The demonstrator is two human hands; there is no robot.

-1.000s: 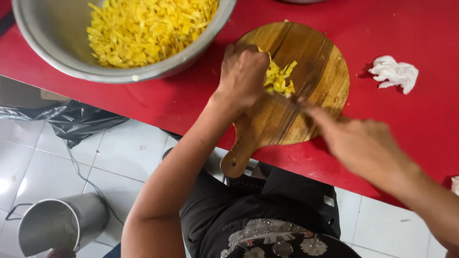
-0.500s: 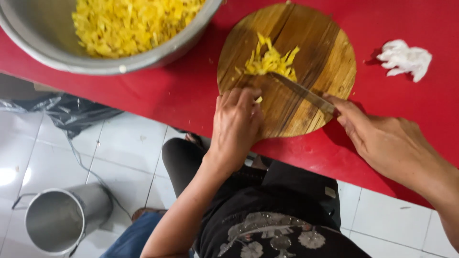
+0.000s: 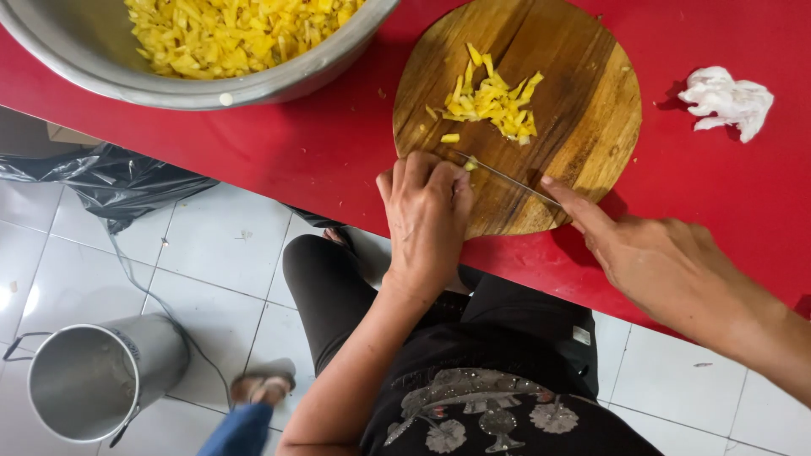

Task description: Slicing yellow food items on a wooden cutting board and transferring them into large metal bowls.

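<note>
Item: knife [image 3: 507, 179], thin narrow blade, laid nearly flat across the near part of a round wooden cutting board [image 3: 541, 110]. Handle hidden inside the right hand [image 3: 667, 262]; the forefinger is stretched along the blade's spine, the remaining fingers are curled shut around the handle. The blade is judged light, stiff and sharp-edged; it is best taken by the handle, never by the steel.

Item: small yellow piece [image 3: 470, 164], held just ahead of the left hand [image 3: 427, 215], whose fingers are pressed together and bent down onto the board's near edge. Whether the piece is pinched or only steadied cannot be told. It is judged soft, moist, slippery and easily crushed.

Item: heap of cut yellow strips [image 3: 494, 100], lying beyond the fingertips at mid-board. Light and loose; better scooped than pinched.

Nearby: red worktop [image 3: 279, 148]; large metal bowl [image 3: 110, 72] of the same yellow cuttings, well to the left of the fingers; crumpled white tissue [image 3: 726, 100] beyond the right hand; metal pot [image 3: 93, 388] on the floor.
</note>
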